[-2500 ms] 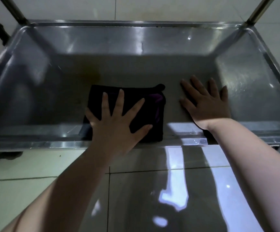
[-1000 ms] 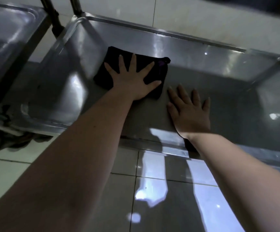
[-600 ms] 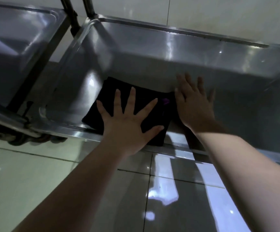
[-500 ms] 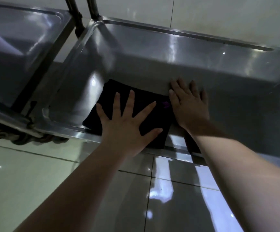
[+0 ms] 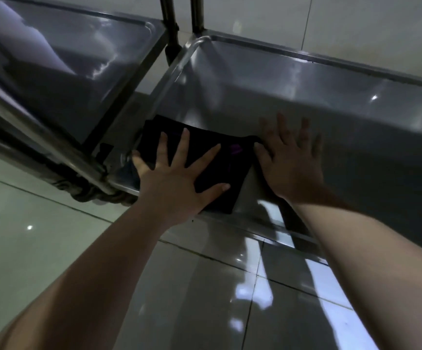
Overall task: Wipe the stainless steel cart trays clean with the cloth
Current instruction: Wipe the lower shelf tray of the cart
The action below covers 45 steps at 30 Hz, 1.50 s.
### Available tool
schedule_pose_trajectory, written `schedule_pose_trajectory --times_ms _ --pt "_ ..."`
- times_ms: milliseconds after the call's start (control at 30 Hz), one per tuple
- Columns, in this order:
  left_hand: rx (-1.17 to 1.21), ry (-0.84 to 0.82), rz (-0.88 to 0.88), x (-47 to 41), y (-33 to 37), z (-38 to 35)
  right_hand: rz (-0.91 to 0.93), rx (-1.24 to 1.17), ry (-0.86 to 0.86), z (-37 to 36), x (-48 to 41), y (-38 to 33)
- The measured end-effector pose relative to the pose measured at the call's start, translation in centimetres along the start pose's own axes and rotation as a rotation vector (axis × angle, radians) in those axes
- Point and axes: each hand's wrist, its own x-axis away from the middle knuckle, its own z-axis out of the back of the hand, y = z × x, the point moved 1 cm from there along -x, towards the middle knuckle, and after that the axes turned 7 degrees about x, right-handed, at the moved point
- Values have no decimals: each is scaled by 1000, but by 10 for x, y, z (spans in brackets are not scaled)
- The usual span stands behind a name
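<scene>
My left hand lies flat on a dark folded cloth, fingers straight and spread, pressing it down rather than gripping it. The cloth sits on the floor of a deep stainless steel tray, in the tray's near left corner, against the left wall. My right hand rests flat on bare steel just beside the cloth's right edge, fingers also straight and grasping nothing; its thumb is touching or nearly touching the cloth, I cannot tell which.

I judge the cloth soft, light and limp. It should slide easily on the smooth metal and may bunch if pushed from one edge, so a broad palm over its middle is the best hold.

The tray has sloped, shiny walls, and in it I see only the cloth and my hands. A second steel tray stands to the left beyond a cart post. A pale shape shows on it, which may be a reflection. Glossy floor tiles lie below.
</scene>
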Motion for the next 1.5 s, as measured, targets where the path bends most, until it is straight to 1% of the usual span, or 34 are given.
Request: schedule_pose_trajectory --times_ms 67,233,433,567,667,800,900,967,1067,1167,1333,1400,1500 --pt "5 20 -4 2 -1 -2 -37 22 -42 -7 0 -7" --pt "45 0 0 -13 -4 -3 -55 52 -20 -13 3 -5" --pt "38 38 -43 -87 -2 8 -61 84 -57 -11 3 -7" --pt "30 -14 -56 -142 7 22 -51 73 -67 -12 1 -7" --pt "16 -53 -43 -154 14 27 -53 63 -66 -13 -2 -5" --pt "25 -34 -55 -115 12 24 -46 61 -61 -14 -3 -2" --pt "47 -34 -40 -54 -9 11 -41 59 -57 -16 -2 -1" --pt "42 -5 -27 -14 -21 5 -38 52 -48 -15 -1 -1" --pt "2 13 -25 8 -27 0 -26 49 -34 -15 6 -4" --pt "41 13 -15 -15 -20 3 -21 74 -46 -15 11 -7" --pt "60 6 -4 -109 5 16 -27 102 -63 -16 9 -8" --pt "65 -29 11 -138 14 24 -27 94 -72 -16 8 -8" --pt "32 -70 25 -149 19 26 -33 86 -74 -16 6 -5"
